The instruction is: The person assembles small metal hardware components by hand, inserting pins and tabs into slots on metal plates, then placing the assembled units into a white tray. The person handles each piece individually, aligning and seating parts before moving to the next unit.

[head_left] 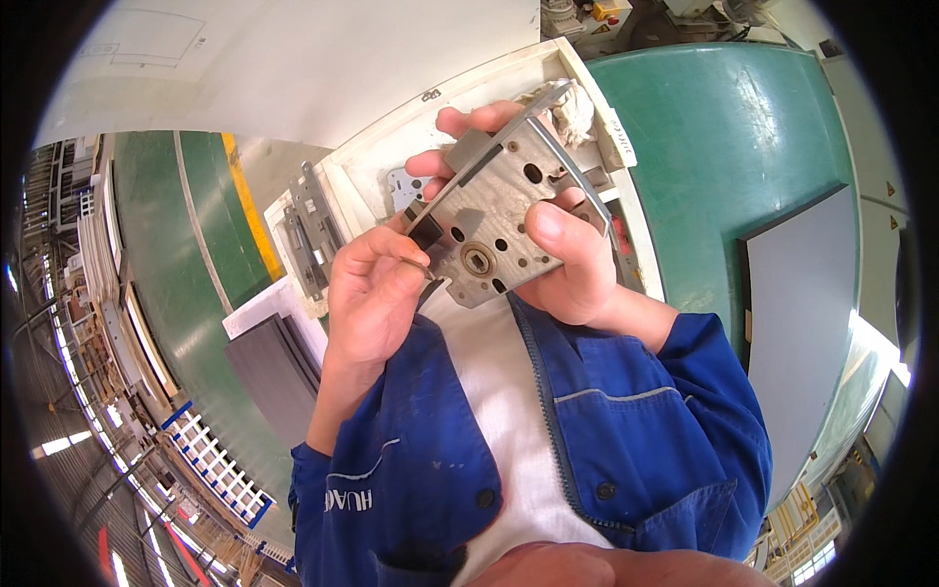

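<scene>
A flat steel mortise lock [489, 210] with several holes and a round hub near its lower end is held tilted in front of my chest. My right hand [577, 256] grips it, thumb on the near face and fingers coming round from behind at the far left edge. Closed in a pinch, my left hand [375, 284] is at the lock's lower left corner. Between its thumb and forefinger is a thin, small brownish metal piece [419, 266], too small to name. Its tip is close to the lock's edge; whether it touches cannot be made out.
Behind the lock stands a white open tray [362, 147] holding a white cloth [575, 112] and a metal plate with holes [403, 186]. More lock parts [311, 235] lie at its left. Dark flat panels [274, 377] are left of me, a large grey panel [797, 323] right.
</scene>
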`<action>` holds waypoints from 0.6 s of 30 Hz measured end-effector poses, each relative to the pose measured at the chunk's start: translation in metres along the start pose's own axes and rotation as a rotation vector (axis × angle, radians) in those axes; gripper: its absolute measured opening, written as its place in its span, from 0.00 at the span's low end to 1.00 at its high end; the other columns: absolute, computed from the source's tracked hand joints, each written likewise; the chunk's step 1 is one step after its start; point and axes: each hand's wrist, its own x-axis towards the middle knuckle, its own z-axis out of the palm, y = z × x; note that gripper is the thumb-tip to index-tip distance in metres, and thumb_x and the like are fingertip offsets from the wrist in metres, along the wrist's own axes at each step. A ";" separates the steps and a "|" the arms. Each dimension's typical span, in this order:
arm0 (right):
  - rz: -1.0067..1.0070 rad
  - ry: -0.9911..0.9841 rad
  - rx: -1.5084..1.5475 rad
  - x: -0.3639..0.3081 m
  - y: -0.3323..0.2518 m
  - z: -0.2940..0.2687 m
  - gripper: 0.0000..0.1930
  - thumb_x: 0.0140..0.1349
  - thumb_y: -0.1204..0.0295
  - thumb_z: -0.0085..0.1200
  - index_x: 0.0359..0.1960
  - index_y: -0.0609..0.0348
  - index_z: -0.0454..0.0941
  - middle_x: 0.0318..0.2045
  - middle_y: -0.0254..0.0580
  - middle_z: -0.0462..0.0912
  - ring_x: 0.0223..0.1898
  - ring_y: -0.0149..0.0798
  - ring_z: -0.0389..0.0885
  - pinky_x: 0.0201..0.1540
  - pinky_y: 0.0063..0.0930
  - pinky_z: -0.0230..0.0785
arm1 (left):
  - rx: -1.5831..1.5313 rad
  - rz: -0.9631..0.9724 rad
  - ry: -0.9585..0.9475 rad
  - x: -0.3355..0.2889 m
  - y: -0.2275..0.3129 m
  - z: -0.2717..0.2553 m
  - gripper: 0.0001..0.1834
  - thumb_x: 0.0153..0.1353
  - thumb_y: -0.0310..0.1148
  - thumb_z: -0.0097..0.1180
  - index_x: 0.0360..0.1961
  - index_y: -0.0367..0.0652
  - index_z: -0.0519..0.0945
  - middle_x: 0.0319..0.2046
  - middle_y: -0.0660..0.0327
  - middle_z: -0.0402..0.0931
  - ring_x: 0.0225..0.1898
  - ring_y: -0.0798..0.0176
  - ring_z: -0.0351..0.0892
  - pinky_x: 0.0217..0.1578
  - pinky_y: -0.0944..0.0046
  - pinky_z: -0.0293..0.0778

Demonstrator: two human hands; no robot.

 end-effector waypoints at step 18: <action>-0.001 0.347 0.211 0.002 -0.005 -0.012 0.27 0.69 0.51 0.47 0.61 0.57 0.68 0.60 0.43 0.72 0.58 0.48 0.78 0.62 0.45 0.70 | 1.527 0.680 0.216 -0.012 0.025 0.034 0.14 0.54 0.15 0.69 0.41 0.41 0.87 0.39 0.57 0.79 0.35 0.63 0.82 0.33 0.67 0.77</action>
